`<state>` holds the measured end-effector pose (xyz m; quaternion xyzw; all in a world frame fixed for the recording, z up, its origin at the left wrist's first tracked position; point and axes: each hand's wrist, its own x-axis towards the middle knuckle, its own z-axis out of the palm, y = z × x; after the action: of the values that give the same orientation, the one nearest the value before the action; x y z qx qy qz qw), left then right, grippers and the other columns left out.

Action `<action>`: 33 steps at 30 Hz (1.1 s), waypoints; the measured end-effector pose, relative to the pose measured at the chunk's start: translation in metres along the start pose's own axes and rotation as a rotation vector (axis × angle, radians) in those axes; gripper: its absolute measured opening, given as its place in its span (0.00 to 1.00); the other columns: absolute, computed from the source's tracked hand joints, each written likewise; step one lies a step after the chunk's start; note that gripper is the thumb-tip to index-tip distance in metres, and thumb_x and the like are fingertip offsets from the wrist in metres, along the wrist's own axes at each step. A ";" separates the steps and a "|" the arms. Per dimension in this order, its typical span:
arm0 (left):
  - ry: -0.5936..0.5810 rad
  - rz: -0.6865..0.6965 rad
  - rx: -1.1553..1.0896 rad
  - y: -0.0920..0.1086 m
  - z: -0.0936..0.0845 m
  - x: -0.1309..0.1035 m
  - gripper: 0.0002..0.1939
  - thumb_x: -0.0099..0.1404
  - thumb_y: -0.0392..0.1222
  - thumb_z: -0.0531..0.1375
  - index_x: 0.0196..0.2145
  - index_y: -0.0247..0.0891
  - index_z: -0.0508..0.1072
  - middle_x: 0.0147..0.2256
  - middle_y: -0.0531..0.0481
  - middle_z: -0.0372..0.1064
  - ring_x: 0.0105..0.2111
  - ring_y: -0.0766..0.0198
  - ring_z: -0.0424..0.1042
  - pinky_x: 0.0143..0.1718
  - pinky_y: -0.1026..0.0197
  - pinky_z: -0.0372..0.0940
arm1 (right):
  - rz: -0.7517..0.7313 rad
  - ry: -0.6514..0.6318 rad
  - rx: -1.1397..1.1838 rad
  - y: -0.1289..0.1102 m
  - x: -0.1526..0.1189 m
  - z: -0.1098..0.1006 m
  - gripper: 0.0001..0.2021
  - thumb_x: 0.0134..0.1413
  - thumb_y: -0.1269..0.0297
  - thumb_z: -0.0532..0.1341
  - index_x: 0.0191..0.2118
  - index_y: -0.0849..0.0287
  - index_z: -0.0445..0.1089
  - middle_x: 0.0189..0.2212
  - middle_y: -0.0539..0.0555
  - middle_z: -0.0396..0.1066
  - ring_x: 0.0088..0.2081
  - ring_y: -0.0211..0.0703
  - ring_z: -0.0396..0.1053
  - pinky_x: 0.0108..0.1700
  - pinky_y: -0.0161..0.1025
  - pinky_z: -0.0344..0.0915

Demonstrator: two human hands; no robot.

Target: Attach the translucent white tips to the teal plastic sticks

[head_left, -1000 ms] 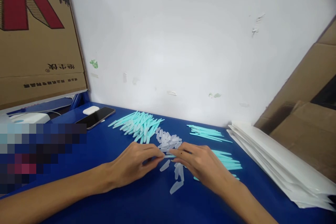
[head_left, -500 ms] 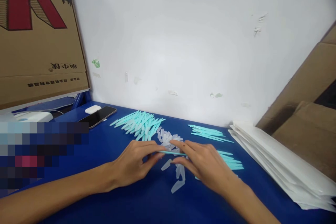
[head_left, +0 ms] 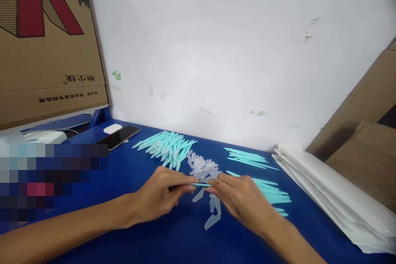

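Between my two hands lies a thin turquoise stick [head_left: 201, 185], held level above the table. My left hand [head_left: 170, 189] pinches its left end between thumb and fingers. The fingers of my right hand [head_left: 235, 194] are closed on its right part and hide that end. Behind my hands is a pile of small translucent white pieces [head_left: 202, 167], and a few more [head_left: 212, 221] lie below the stick. A heap of turquoise sticks [head_left: 168, 146] is at the back left. More turquoise sticks [head_left: 249, 159] lie in groups behind and beside my right hand.
A phone [head_left: 120, 137] and a white case [head_left: 112, 128] rest at the table's back left. White sheets or bags [head_left: 328, 198] are stacked along the right edge. Cardboard boxes stand at left [head_left: 55, 57] and right [head_left: 361, 148]. A white wall [head_left: 201, 49] closes off the back.
My right hand's fingers have closed onto the turquoise stick, where before they were more spread. The view has shifted slightly, moving the scene a little to the right.
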<state>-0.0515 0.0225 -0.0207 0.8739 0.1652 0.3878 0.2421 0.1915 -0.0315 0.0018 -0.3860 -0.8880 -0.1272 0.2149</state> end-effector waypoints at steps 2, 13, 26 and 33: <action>0.004 0.018 -0.001 0.001 -0.002 0.001 0.14 0.71 0.34 0.58 0.51 0.39 0.77 0.32 0.50 0.80 0.20 0.71 0.73 0.23 0.71 0.67 | -0.019 0.038 -0.012 0.000 0.000 0.001 0.18 0.73 0.61 0.48 0.36 0.59 0.71 0.25 0.49 0.68 0.22 0.36 0.64 0.24 0.39 0.46; -0.026 0.079 0.458 0.008 -0.004 0.007 0.11 0.71 0.36 0.55 0.46 0.38 0.76 0.32 0.48 0.73 0.30 0.63 0.70 0.28 0.63 0.61 | 0.056 -0.018 -0.060 0.004 0.004 -0.005 0.14 0.72 0.57 0.51 0.47 0.55 0.72 0.37 0.53 0.73 0.35 0.42 0.72 0.30 0.36 0.60; 0.207 -0.323 1.043 -0.042 -0.072 0.029 0.18 0.72 0.46 0.52 0.39 0.41 0.82 0.38 0.45 0.68 0.30 0.61 0.68 0.22 0.64 0.49 | 0.453 -0.325 -0.050 0.093 -0.029 -0.027 0.13 0.68 0.56 0.55 0.45 0.52 0.76 0.41 0.54 0.78 0.44 0.52 0.74 0.46 0.47 0.66; 0.007 -0.457 1.088 -0.044 -0.064 0.028 0.22 0.72 0.45 0.49 0.35 0.38 0.81 0.40 0.43 0.66 0.30 0.59 0.69 0.23 0.61 0.53 | 0.564 -0.443 0.147 0.094 -0.033 -0.021 0.08 0.62 0.57 0.62 0.43 0.52 0.75 0.40 0.53 0.77 0.41 0.49 0.73 0.41 0.40 0.63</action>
<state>-0.0869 0.0908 0.0092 0.8136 0.5252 0.1883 -0.1640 0.2875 0.0025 0.0103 -0.6175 -0.7784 0.0878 0.0712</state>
